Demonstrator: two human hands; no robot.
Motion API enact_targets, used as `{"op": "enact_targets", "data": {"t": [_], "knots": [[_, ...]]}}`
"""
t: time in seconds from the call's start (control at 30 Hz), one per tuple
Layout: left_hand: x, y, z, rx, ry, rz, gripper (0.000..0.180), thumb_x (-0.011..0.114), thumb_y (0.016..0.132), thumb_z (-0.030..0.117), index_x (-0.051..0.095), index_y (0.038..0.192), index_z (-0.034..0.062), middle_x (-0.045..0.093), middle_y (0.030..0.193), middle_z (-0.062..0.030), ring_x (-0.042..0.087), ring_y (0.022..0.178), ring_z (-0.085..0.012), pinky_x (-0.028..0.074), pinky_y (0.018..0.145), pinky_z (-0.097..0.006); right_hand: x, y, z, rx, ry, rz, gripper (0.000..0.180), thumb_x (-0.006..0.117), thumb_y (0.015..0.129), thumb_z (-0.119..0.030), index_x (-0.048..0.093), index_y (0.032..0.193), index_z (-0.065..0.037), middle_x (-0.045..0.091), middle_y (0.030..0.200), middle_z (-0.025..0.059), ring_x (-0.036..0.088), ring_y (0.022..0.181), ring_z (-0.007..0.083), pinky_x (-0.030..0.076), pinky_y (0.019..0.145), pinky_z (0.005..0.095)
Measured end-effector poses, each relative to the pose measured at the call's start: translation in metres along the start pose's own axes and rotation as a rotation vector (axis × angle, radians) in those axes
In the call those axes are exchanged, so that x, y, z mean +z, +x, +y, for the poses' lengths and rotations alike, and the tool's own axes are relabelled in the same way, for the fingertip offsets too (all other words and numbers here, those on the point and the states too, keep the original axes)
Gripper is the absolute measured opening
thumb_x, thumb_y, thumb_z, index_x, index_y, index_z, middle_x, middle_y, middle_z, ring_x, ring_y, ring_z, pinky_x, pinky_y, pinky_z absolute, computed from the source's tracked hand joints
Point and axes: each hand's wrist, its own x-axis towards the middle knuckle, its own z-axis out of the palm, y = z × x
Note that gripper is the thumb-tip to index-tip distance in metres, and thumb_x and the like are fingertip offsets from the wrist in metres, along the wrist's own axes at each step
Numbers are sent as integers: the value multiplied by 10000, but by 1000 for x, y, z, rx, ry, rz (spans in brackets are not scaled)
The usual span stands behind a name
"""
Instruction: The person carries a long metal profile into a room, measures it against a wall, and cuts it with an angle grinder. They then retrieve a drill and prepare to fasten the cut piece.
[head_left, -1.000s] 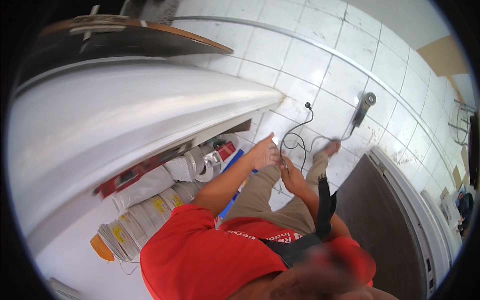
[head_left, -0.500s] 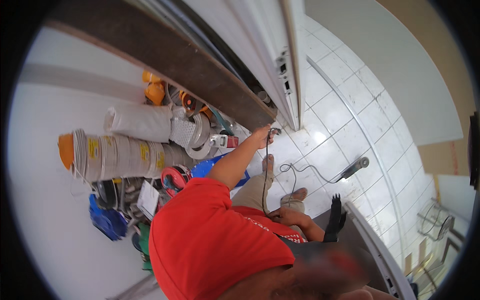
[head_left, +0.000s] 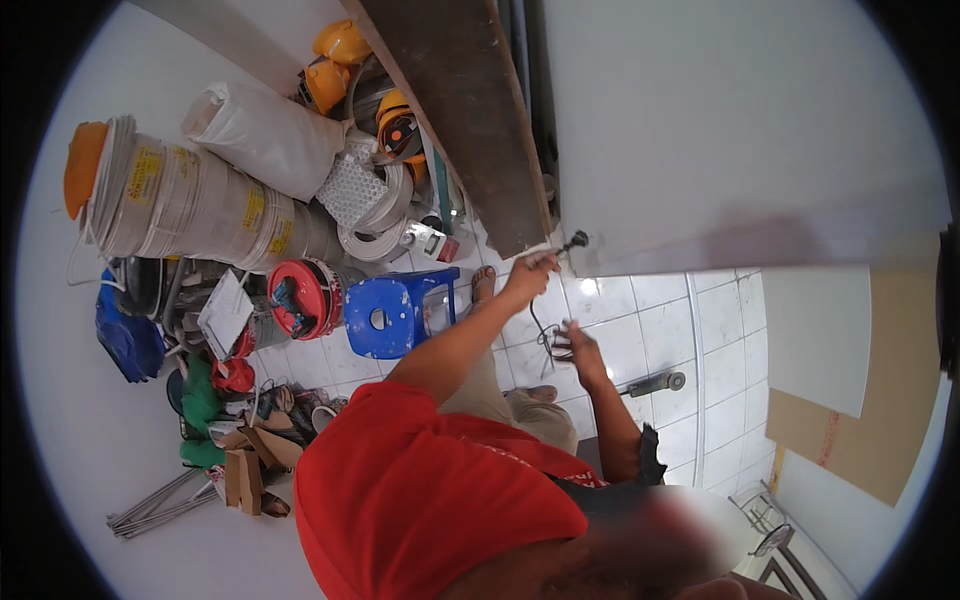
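My left hand (head_left: 528, 272) is stretched out to the lower corner of a big white panel (head_left: 720, 130) and pinches a thin black cord just below its dark plug (head_left: 575, 240). My right hand (head_left: 582, 347) is lower and closer to me, closed around loose loops of the same black cord (head_left: 548, 345). The cord trails over the white tiled floor to a grey power tool (head_left: 655, 382) lying to the right of my right hand. My bare foot (head_left: 483, 283) rests on the tiles beside the left hand.
A blue plastic stool (head_left: 400, 312) stands left of my arm. Behind it are a red reel (head_left: 300, 298), white conduit coils (head_left: 190, 205), a white sack (head_left: 260, 130) and yellow helmets (head_left: 340, 50). A brown board (head_left: 470, 120) leans by the panel. Cardboard (head_left: 880, 400) stands at the right.
The view has swung toward the clutter. My left hand stays at the panel's corner with the cord, and my right hand has risen from near my knee with cord loops in it.
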Motion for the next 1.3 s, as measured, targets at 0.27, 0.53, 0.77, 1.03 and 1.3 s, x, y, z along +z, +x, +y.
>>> {"op": "enact_targets", "data": {"t": [0.27, 0.53, 0.77, 1.03, 1.3], "knots": [[-39, 72, 30, 285, 329, 0, 343, 604, 962, 277, 649, 1185, 19, 701, 1044, -112, 611, 955, -149, 470, 858, -278, 56, 188, -125, -209, 530, 379, 488, 576, 960, -400, 541, 1208, 20, 642, 1068, 148, 642, 907, 226, 519, 749, 338], [-108, 184, 19, 457, 801, 249, 323, 690, 845, 192, 651, 1108, 7, 590, 1190, -239, 526, 1150, -392, 400, 1016, -420, 49, 378, -149, -261, 287, 578, 322, 649, 925, -267, 632, 1054, 27, 656, 856, 76, 616, 756, 170, 487, 690, 308], [-194, 107, -33, 220, 1054, 179, 469, 718, 806, 297, 618, 1166, 14, 521, 1237, -298, 498, 1154, -450, 389, 1001, -494, 27, 514, -156, -491, -650, 910, 258, 605, 881, -146, 637, 1038, 55, 677, 911, 235, 628, 890, 439, 478, 783, 444], [-220, 2, -73, -104, 1280, -48, 473, 675, 828, 376, 621, 1160, 44, 488, 1306, -263, 483, 1192, -420, 385, 1011, -485, -12, 604, -109, -82, 11, 509, 272, 718, 837, -188, 676, 985, 36, 681, 924, 194, 664, 808, 311, 505, 751, 422], [-233, -5, -94, -160, 1206, -12, 480, 655, 836, 413, 635, 1170, 70, 508, 1324, -206, 486, 1215, -381, 382, 1013, -489, -19, 619, -124, 98, 500, 393, 335, 691, 863, -144, 620, 1154, 5, 683, 948, 132, 660, 852, 275, 528, 757, 397]]}}
